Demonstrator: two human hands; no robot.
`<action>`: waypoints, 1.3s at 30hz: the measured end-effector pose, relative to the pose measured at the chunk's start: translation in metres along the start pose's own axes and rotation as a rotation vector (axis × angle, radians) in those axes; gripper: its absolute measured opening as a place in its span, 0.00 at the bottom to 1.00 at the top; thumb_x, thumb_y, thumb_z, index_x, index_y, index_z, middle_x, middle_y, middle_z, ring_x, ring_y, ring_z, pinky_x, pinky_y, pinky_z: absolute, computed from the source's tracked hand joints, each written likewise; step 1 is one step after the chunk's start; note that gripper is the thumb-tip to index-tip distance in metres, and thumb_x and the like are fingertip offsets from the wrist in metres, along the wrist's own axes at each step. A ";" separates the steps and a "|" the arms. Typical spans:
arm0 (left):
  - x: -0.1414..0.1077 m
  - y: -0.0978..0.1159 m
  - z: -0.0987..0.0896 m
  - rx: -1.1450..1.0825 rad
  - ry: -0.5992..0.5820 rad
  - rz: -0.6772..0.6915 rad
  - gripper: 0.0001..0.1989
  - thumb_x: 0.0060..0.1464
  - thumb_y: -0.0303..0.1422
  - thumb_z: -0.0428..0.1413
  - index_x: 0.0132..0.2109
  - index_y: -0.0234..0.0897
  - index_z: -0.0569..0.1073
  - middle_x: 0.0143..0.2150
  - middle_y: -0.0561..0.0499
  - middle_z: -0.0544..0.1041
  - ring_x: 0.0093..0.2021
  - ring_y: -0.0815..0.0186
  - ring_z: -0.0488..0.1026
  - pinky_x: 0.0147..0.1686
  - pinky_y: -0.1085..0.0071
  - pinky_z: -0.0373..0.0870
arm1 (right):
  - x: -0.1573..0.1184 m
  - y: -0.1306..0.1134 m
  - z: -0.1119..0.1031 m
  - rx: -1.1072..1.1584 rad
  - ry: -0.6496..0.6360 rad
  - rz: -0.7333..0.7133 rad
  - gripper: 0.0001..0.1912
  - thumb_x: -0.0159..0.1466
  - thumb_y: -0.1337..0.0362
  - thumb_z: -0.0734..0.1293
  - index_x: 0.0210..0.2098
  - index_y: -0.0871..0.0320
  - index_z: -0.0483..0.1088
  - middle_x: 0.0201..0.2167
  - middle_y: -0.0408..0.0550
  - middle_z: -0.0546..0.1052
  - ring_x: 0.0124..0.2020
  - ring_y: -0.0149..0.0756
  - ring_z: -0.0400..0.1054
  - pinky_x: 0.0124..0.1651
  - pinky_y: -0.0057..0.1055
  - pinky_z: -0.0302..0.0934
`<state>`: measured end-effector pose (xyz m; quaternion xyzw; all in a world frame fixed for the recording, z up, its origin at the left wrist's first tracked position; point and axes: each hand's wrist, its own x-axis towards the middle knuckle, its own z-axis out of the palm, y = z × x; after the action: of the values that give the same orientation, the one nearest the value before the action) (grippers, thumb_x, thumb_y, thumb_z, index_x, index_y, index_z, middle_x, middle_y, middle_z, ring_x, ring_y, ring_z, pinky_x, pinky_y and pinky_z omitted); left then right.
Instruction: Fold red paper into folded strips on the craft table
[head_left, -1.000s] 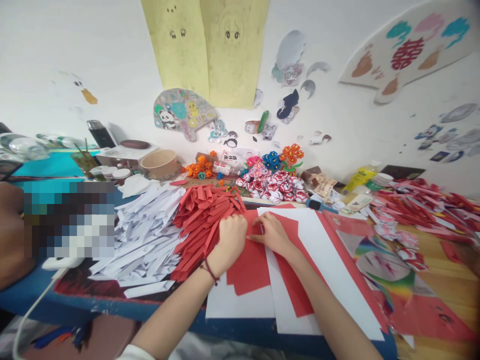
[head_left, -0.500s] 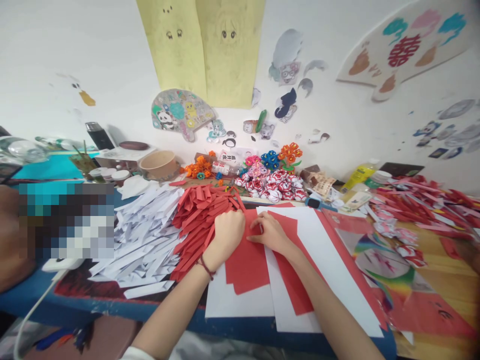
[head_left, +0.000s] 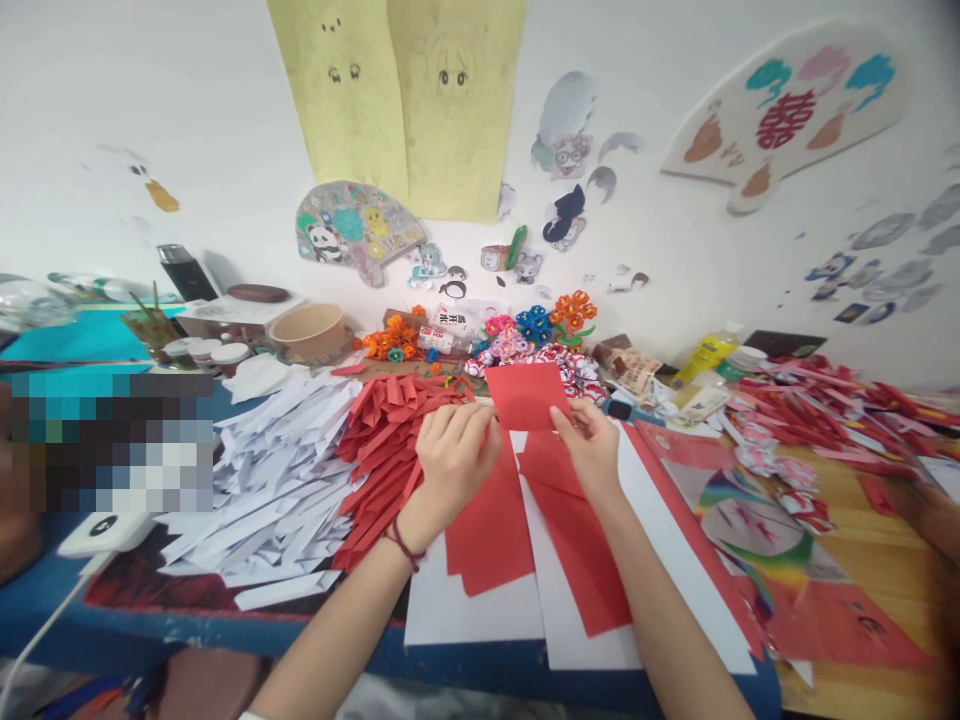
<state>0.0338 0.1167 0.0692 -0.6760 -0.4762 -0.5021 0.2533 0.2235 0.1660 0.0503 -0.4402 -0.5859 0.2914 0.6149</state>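
Observation:
A small sheet of red paper is raised off the table between my hands. My right hand pinches its lower right edge with thumb and fingers. At its lower left corner my left hand is closed with curled fingers, which partly hide that corner. Below lie larger red sheets and another red stack, both on white paper. Just left of my left hand is a pile of folded red strips, with folded white strips beyond it.
Paper and beaded flowers stand along the wall, near a round tan container. A white power strip with a cable lies at left. More red and pink strips cover the right side, where another person's hand shows.
The small red sheet has come up from the stack and is now held flat in front of me. My right hand has moved right, and my left hand has turned with its fingers curled.

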 end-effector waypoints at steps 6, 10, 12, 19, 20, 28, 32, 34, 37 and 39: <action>0.002 0.018 0.002 -0.018 -0.319 0.055 0.23 0.59 0.38 0.52 0.60 0.39 0.63 0.62 0.43 0.66 0.61 0.57 0.61 0.56 0.60 0.55 | -0.005 -0.008 0.003 0.132 -0.146 0.100 0.12 0.57 0.56 0.70 0.35 0.58 0.75 0.32 0.45 0.77 0.29 0.34 0.69 0.29 0.27 0.61; -0.001 0.020 0.006 -0.163 -0.453 -0.051 0.31 0.55 0.46 0.56 0.62 0.38 0.60 0.61 0.42 0.67 0.59 0.56 0.64 0.55 0.59 0.57 | -0.009 -0.012 0.004 0.254 -0.192 0.148 0.12 0.56 0.58 0.71 0.38 0.56 0.77 0.35 0.45 0.80 0.34 0.37 0.72 0.38 0.32 0.66; -0.004 0.020 0.009 -0.260 -0.489 -0.151 0.31 0.53 0.46 0.57 0.60 0.40 0.62 0.56 0.44 0.71 0.54 0.57 0.68 0.53 0.60 0.60 | -0.010 -0.010 0.003 0.287 -0.207 0.176 0.11 0.56 0.58 0.72 0.37 0.56 0.77 0.33 0.45 0.80 0.33 0.38 0.73 0.38 0.33 0.66; -0.007 0.022 0.013 -0.425 -0.453 -0.415 0.20 0.53 0.37 0.59 0.53 0.43 0.71 0.51 0.47 0.75 0.51 0.58 0.69 0.50 0.61 0.63 | -0.011 -0.006 0.001 0.273 -0.298 0.172 0.09 0.56 0.57 0.72 0.33 0.55 0.78 0.33 0.45 0.80 0.35 0.38 0.73 0.42 0.34 0.66; -0.008 0.021 0.014 -0.430 -0.441 -0.443 0.19 0.52 0.36 0.59 0.53 0.44 0.72 0.51 0.47 0.75 0.51 0.58 0.68 0.51 0.60 0.62 | -0.011 -0.007 0.001 0.257 -0.322 0.167 0.09 0.57 0.56 0.71 0.32 0.56 0.78 0.32 0.45 0.80 0.35 0.38 0.73 0.42 0.34 0.65; -0.014 0.013 0.028 -0.915 -0.433 -0.685 0.19 0.52 0.27 0.57 0.52 0.34 0.71 0.50 0.45 0.76 0.47 0.62 0.73 0.48 0.67 0.67 | -0.010 -0.016 0.008 0.103 -0.326 0.219 0.15 0.55 0.52 0.71 0.31 0.58 0.75 0.25 0.45 0.75 0.26 0.35 0.68 0.32 0.32 0.64; -0.011 0.016 0.026 -0.962 -0.465 -0.741 0.15 0.53 0.27 0.55 0.49 0.32 0.72 0.47 0.45 0.76 0.45 0.62 0.73 0.46 0.68 0.68 | -0.007 -0.008 0.007 0.084 -0.247 0.241 0.19 0.52 0.51 0.73 0.36 0.57 0.70 0.24 0.42 0.72 0.22 0.32 0.65 0.26 0.29 0.60; -0.009 0.017 0.024 -0.972 -0.503 -0.763 0.15 0.54 0.27 0.54 0.49 0.32 0.72 0.48 0.44 0.76 0.46 0.62 0.73 0.46 0.68 0.68 | -0.007 -0.004 0.005 0.046 -0.246 0.240 0.21 0.51 0.51 0.73 0.38 0.57 0.70 0.25 0.42 0.71 0.22 0.32 0.64 0.25 0.29 0.59; -0.008 0.018 0.022 -0.981 -0.514 -0.751 0.17 0.54 0.27 0.53 0.52 0.35 0.68 0.53 0.45 0.72 0.50 0.64 0.70 0.49 0.70 0.66 | -0.008 -0.003 0.004 -0.029 -0.274 0.189 0.17 0.53 0.51 0.72 0.27 0.58 0.69 0.18 0.39 0.66 0.19 0.29 0.58 0.23 0.28 0.51; -0.008 0.017 0.020 -0.951 -0.516 -0.725 0.17 0.55 0.28 0.53 0.52 0.36 0.67 0.52 0.46 0.72 0.50 0.65 0.70 0.49 0.71 0.65 | -0.009 -0.006 0.004 -0.046 -0.298 0.154 0.19 0.55 0.50 0.71 0.21 0.57 0.64 0.15 0.37 0.61 0.18 0.28 0.55 0.22 0.28 0.47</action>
<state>0.0574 0.1232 0.0566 -0.6098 -0.4454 -0.5332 -0.3814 0.2171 0.1567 0.0512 -0.4499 -0.6416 0.3861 0.4867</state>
